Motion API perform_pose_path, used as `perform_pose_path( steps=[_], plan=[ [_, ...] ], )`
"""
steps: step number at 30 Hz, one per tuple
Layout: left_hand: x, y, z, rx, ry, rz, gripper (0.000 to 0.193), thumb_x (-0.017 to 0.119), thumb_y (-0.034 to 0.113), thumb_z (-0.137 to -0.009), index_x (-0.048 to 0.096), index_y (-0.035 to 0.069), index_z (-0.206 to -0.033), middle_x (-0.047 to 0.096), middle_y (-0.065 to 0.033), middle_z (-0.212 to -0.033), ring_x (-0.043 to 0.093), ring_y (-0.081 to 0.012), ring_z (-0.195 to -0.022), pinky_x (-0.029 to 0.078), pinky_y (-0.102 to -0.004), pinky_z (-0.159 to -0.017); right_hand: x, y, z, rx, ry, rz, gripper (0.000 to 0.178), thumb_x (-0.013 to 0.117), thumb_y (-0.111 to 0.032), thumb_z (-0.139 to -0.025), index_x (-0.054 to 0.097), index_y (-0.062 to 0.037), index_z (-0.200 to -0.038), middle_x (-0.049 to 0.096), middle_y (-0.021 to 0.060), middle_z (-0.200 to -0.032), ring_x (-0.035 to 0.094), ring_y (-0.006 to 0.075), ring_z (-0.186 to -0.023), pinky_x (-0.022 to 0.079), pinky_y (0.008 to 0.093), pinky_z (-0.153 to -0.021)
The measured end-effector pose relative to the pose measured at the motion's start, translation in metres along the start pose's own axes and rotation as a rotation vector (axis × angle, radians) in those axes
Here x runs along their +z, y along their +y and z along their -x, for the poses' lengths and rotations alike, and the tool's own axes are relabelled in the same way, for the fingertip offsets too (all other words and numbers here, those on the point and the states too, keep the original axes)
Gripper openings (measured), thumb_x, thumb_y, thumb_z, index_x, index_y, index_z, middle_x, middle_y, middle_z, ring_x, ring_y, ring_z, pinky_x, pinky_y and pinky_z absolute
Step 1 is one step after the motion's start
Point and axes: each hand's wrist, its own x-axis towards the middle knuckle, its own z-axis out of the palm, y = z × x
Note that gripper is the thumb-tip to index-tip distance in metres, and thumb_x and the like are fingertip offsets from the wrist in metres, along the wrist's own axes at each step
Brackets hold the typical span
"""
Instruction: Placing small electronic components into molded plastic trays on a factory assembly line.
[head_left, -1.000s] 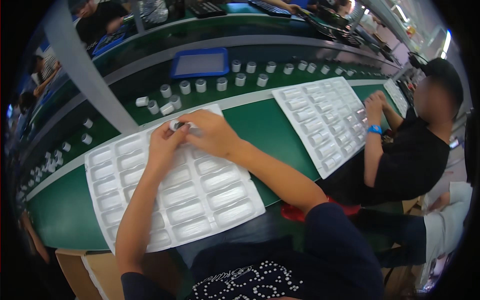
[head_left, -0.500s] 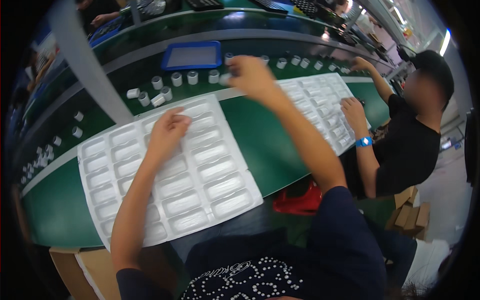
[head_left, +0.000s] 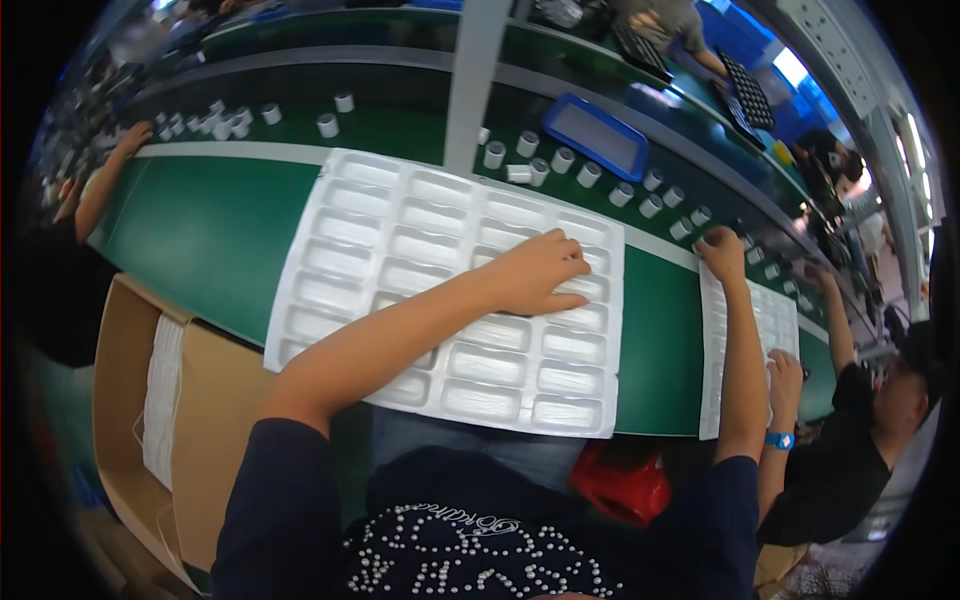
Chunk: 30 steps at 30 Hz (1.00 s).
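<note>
A white moulded plastic tray [head_left: 455,215] with rows of oblong pockets lies on the green work surface before me. My left hand [head_left: 540,274] rests over its right-hand pockets, palm down, the thumb apart from loosely bent fingers and nothing visible in them. Farther right, my right hand [head_left: 722,255] is at the row of white cylinders, above the far edge of a second white tray [head_left: 712,345]. Its fingers are closed together, and whatever they may hold is hidden. Close to that hand stands a white cylinder [head_left: 681,229] with a dark top.
A blue tray [head_left: 640,165] lies behind the cylinders, right of a grey post [head_left: 473,100]. More cylinders [head_left: 240,125] stand at far left. A cardboard box [head_left: 125,400] is at lower left, a red object [head_left: 622,485] below the table. A co-worker [head_left: 850,450] works at right.
The view has swung left, so the post and trays appear farther right. My right hand has moved rightward along the cylinders; my left hand has shifted to the tray's right-hand pockets.
</note>
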Motion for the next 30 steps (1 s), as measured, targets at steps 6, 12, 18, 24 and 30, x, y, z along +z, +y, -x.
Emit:
perform_pose_path(
  steps=[6,12,18,24,30],
  plan=[
    [0.009,0.009,-0.001,0.07,0.024,0.041,0.029,0.067,0.029,-0.086,0.067,0.002,-0.096,0.061,-0.0136,-0.103,0.054,-0.0295,-0.1,0.046,-0.0382,-0.087,-0.013,-0.053,0.052,-0.194,0.291,-0.016,0.046,0.074,-0.03,-0.079,0.064,0.0026,-0.11,0.069,0.0179,-0.087,0.067,0.0294,-0.077,0.053,0.0369,-0.07],
    [0.001,0.001,0.014,0.213,0.084,-0.199,0.023,0.066,0.021,-0.087,0.061,0.002,-0.076,0.062,-0.0119,-0.088,0.058,-0.0315,-0.087,0.048,-0.0389,-0.079,0.005,-0.206,0.136,-0.167,-0.362,-0.228,0.077,0.077,-0.042,-0.076,0.051,0.0066,-0.129,0.067,0.0143,-0.083,0.065,0.0229,-0.073,0.05,0.034,-0.067],
    [-0.084,0.022,0.031,-0.396,0.406,-0.039,0.031,0.062,0.025,-0.092,0.058,-0.001,-0.075,0.06,-0.0131,-0.074,0.059,-0.031,-0.082,0.047,-0.0407,-0.075,-0.001,-0.163,0.133,0.029,-0.257,-0.429,0.087,0.079,-0.019,-0.072,0.035,0.0077,-0.141,0.068,0.0146,-0.089,0.066,0.0218,-0.077,0.053,0.0339,-0.071],
    [-0.146,-0.015,0.175,-0.932,0.212,-0.609,0.067,0.063,0.047,-0.087,0.048,0.0,-0.133,0.05,-0.0314,-0.127,0.047,-0.0464,-0.119,0.041,-0.049,-0.099,0.013,-0.149,0.137,0.201,-0.403,-1.104,0.046,0.064,-0.006,-0.087,0.051,0.0016,-0.13,0.068,0.0086,-0.1,0.065,0.0171,-0.083,0.053,0.0299,-0.075],
    [-0.176,0.063,0.208,-1.067,0.529,0.506,0.058,0.068,0.02,-0.088,0.042,0.0,-0.135,0.059,-0.0157,-0.12,0.058,-0.0213,-0.108,0.05,-0.0372,-0.089,-0.056,-0.174,0.185,-0.113,-0.179,-1.452,0.039,0.06,-0.012,-0.094,0.05,-0.0052,-0.131,0.063,0.0062,-0.114,0.059,0.0124,-0.1,0.048,0.0282,-0.088]
  ],
)
